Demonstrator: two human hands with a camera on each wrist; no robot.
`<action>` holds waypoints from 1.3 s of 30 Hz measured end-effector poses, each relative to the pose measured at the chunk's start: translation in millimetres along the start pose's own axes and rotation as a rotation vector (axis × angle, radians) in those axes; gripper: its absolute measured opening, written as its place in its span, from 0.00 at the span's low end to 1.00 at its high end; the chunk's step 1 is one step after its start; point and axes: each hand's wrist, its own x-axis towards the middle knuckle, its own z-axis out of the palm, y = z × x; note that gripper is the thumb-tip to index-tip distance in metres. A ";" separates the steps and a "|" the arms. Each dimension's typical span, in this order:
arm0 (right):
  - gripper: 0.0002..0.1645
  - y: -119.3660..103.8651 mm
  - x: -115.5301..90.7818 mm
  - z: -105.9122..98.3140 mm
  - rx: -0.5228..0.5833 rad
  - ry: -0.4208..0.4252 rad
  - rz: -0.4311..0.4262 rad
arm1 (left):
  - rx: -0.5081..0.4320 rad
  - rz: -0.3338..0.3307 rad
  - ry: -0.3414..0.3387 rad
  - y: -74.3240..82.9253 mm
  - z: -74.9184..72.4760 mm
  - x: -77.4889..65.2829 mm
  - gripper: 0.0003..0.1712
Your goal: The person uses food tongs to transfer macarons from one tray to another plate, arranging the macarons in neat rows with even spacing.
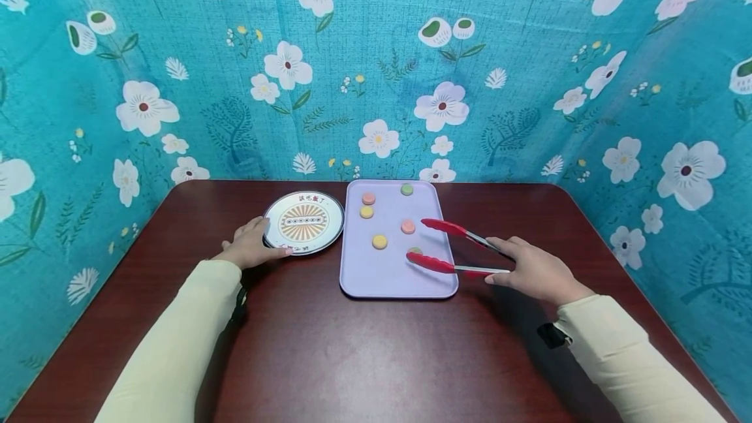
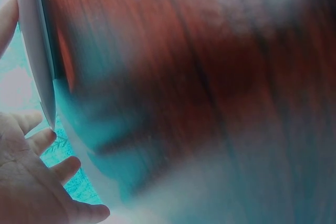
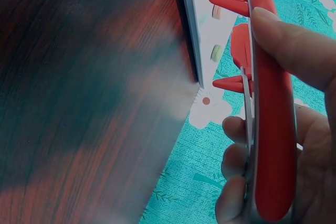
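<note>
In the head view my left hand (image 1: 249, 245) is at the left rim of a round white plate (image 1: 333, 220), its fingers spread and relaxed along the edge. The left wrist view shows those fingers beside the plate's edge (image 2: 39, 61). My right hand (image 1: 534, 271) grips red-tipped metal tongs (image 1: 433, 262), whose arms are spread apart over the right side of a lilac tray (image 1: 376, 281). Between the tips lies a pink macaron (image 1: 408, 226); a green macaron (image 1: 415, 250) is partly hidden by the nearer tip. In the right wrist view my thumb presses the red handle (image 3: 273, 129).
Further macarons lie on the tray: a green one (image 1: 407, 189) at the back, a pink one (image 1: 368, 198) and two yellow ones (image 1: 380, 241) toward the left. The tray and plate stand side by side on a dark wooden table (image 1: 352, 358). A turquoise floral cloth (image 1: 329, 116) hangs behind.
</note>
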 end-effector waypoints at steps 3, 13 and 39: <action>0.53 0.4 -0.5 0.1 0.003 -0.001 -0.010 | 0.003 0.000 -0.004 0.8 0.3 0.1 0.68; 0.52 -1.6 -2.9 -1.9 -0.005 -0.006 -0.010 | 0.004 0.004 -0.011 0.9 -0.9 -3.3 0.66; 0.45 -2.6 -6.9 -4.8 -0.029 -0.071 -0.046 | 0.016 0.017 -0.004 1.4 -0.2 -2.9 0.65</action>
